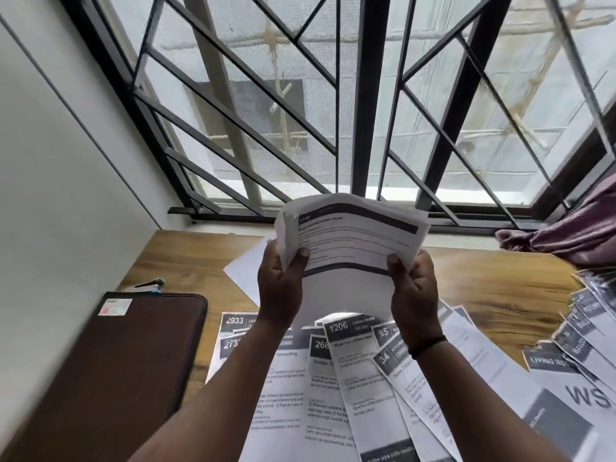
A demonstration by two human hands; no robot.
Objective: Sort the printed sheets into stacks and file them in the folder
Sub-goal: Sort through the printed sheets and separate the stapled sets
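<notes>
Nearest me, printed sheets (350,388) lie fanned over the wooden surface (493,288), and the dark brown folder (133,355) lies closed at the near left. Above them my left hand (280,285) and right hand (415,288) each grip one side of a raised bundle of papers (350,241), thumbs pressed on its front. Farther off stands the barred window (333,101).

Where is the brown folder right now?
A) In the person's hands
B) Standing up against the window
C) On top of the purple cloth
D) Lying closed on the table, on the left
D: the brown folder lies flat and closed on the table at the left, while the left hand and right hand hold printed sheets.
</notes>
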